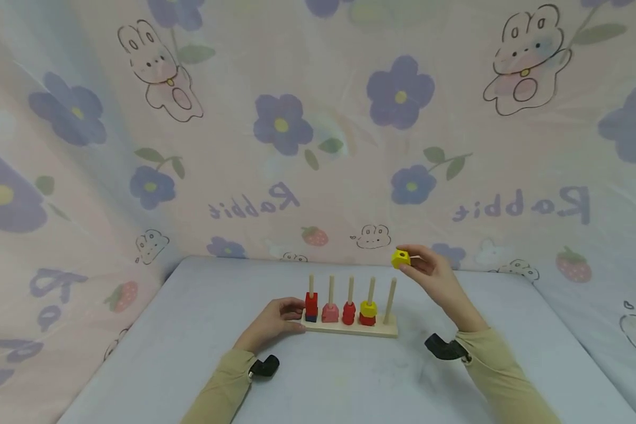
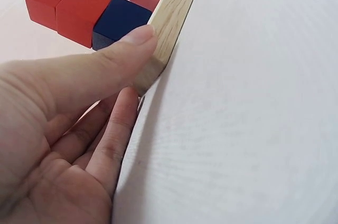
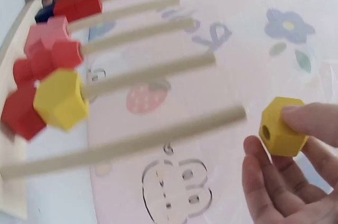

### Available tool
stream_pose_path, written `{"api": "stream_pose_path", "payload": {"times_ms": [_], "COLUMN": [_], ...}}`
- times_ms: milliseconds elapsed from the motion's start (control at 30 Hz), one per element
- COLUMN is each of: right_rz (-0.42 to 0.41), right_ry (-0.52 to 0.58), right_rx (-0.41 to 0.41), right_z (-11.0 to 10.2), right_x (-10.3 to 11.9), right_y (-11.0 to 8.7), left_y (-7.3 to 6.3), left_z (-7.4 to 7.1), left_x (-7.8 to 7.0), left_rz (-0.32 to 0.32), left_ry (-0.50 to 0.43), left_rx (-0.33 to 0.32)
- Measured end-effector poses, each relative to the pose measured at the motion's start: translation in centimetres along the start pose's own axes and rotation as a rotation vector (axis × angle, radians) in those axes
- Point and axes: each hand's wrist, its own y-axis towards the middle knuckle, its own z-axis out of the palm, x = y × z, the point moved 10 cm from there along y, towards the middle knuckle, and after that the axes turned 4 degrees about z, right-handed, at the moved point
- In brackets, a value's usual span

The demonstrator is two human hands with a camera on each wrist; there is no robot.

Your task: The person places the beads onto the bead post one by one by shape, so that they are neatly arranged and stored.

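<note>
A wooden peg board (image 1: 378, 333) with several upright pegs stands on the table. My left hand (image 1: 270, 323) grips its left end, thumb on the front edge in the left wrist view. Raised beside and above the tip of the bare rightmost peg (image 1: 390, 299), my right hand (image 1: 439, 281) pinches a yellow hexagonal bead (image 3: 284, 129) between thumb and fingers. The bead's hole shows in the right wrist view. On the leftmost peg, red cubes (image 2: 84, 15) sit over a dark blue cube (image 2: 121, 20). Another yellow bead (image 1: 368, 309) rests on a red one (image 1: 367, 320).
Pink beads (image 1: 330, 313) fill the foot of the second peg, and rounded red beads (image 1: 348, 313) the third. The white table (image 1: 339, 383) meets a curtain (image 1: 339, 147) printed with flowers and rabbits behind the board. Black wrist mounts (image 1: 445, 347) sit at both sleeves.
</note>
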Motion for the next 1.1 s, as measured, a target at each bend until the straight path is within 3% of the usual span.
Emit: {"api": "stream_pose_path", "payload": {"times_ms": [167, 433, 633, 867, 1100], "right_rz": [-0.091, -0.055, -0.050, -0.034, 0.070], "right_ry": [0.057, 0.073, 0.086, 0.116, 0.138], "right_rx": [0.073, 0.130, 0.135, 0.042, 0.023], "right_z": [3.3, 6.1, 6.7, 6.0, 6.7], "right_x": [1.0, 0.5, 0.5, -0.6, -3.4], "right_y": [0.6, 0.9, 0.9, 0.4, -0.5], "left_y": [-0.2, -0.2, 0.0, 0.5, 0.4], "left_z": [0.0, -0.1, -0.1, -0.2, -0.2], "left_x": [0.4, 0.4, 0.3, 0.1, 0.2], "left_rz": [-0.023, -0.011, -0.004, 0.008, 0.010], "left_ry": [0.013, 0.008, -0.003, 0.006, 0.023], "left_rx": [-0.008, -0.006, -0.003, 0.000, 0.009]}}
